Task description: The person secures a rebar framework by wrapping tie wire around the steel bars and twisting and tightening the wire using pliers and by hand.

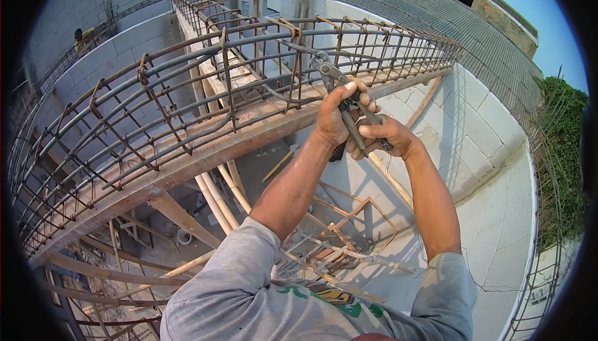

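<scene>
My left hand (336, 113) is wrapped around the metal pincers (332, 76), thumb along the upper part of the handles. My right hand (387, 134) is closed at the lower end of the same handles, its fingers close to those of my left hand. The jaws point up and away from me and overlap the bars of the steel rebar cage (230, 85) in this view. Bent stirrups and tie wire join the cage's long bars. Beneath the cage runs a wooden formwork board (249, 130).
Bamboo poles (215, 201) and timber props rise from far below. White block walls (479, 117) stand at the right, with corrugated roofing (398, 14) beyond. Another person (83, 40) is at the far left. Green foliage (557, 160) grows at the right edge.
</scene>
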`<state>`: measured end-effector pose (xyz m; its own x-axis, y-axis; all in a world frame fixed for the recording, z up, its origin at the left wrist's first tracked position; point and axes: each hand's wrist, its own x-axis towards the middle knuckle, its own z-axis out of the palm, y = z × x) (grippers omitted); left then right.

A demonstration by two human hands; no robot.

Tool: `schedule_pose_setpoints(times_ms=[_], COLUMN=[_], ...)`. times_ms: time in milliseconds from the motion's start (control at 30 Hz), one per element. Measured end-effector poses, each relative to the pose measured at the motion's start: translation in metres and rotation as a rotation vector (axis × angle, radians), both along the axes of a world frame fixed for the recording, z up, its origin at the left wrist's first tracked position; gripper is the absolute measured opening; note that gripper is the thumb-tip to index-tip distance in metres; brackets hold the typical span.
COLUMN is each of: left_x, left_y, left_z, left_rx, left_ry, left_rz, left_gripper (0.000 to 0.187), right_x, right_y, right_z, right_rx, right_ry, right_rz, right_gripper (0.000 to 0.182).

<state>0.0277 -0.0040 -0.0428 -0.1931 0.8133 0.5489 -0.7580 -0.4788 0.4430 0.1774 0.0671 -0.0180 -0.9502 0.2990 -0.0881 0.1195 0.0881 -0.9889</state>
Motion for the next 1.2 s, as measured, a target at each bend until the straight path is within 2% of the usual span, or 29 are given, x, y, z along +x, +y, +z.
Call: schedule_pose_setpoints(times_ms=[67, 100, 200, 233, 367, 467, 600, 633, 733, 767, 867, 900, 1000, 1033, 1100, 1200], left_x=[0.005, 0.008, 0.021, 0.024, 0.038, 0.042, 0.035, 0.032, 0.028, 0.026, 0.014, 0.006, -0.006, -0.012, -0.018, -0.011], left_y=[-0.003, -0.001, 0.000, 0.003, 0.002, 0.001, -0.006, -0.008, -0.021, -0.023, -0.027, -0.030, -0.037, -0.034, -0.028, -0.017], left_z=[0.004, 0.006, 0.019, 0.021, 0.031, 0.035, 0.028, 0.024, 0.018, 0.012, -0.001, -0.003, -0.003, -0.007, -0.006, -0.009], left_rx=[-0.072, -0.072, -0.133, -0.126, -0.134, -0.197, -0.366, -0.372, -0.323, -0.282, -0.173, -0.162, -0.095, -0.077, -0.025, 0.073], left_ry=[-0.012, 0.003, -0.044, -0.052, -0.178, -0.198, 0.023, 0.097, 0.193, 0.238, 0.254, 0.289, 0.359, 0.357, 0.313, 0.202], left_rz=[0.054, 0.134, 0.336, 0.382, 0.367, 0.387, 0.503, 0.490, 0.539, 0.575, 0.598, 0.489, 0.511, 0.454, 0.312, 0.060], left_gripper=[0.023, 0.024, 0.025, 0.025, 0.021, 0.022, 0.028, 0.037, 0.046, 0.057, 0.068, 0.075, 0.076, 0.076, 0.076, 0.074], right_x=[0.003, 0.005, 0.012, 0.014, -0.002, -0.019, -0.022, -0.021, -0.013, -0.011, -0.014, -0.015, -0.020, -0.020, -0.019, -0.014], right_y=[-0.017, -0.027, -0.069, -0.074, -0.082, -0.068, -0.062, -0.066, -0.083, -0.086, -0.100, -0.108, -0.130, -0.132, -0.132, -0.119], right_z=[0.007, 0.010, -0.002, -0.011, -0.029, -0.030, -0.030, -0.027, -0.019, -0.016, -0.019, -0.015, -0.002, -0.001, 0.001, 0.008], right_rx=[0.344, 0.851, 1.262, 1.307, 1.691, 1.669, 1.500, 1.466, 1.419, 1.414, 1.326, 1.281, 1.022, 0.943, 0.785, 0.401], right_ry=[-0.128, -0.230, 0.011, 0.011, 0.081, 0.117, -0.015, -0.018, -0.031, -0.028, -0.103, -0.119, -0.237, -0.214, -0.172, -0.247], right_rz=[-0.273, -0.369, -0.725, -0.692, -0.906, -1.081, -1.003, -0.976, -0.894, -0.876, -0.890, -0.871, -0.824, -0.794, -0.737, -0.627], right_gripper=[0.060, 0.072, 0.081, 0.087, 0.075, 0.064, 0.046, 0.043, 0.040, 0.039, 0.040, 0.032, 0.020, 0.018, 0.017, 0.027])
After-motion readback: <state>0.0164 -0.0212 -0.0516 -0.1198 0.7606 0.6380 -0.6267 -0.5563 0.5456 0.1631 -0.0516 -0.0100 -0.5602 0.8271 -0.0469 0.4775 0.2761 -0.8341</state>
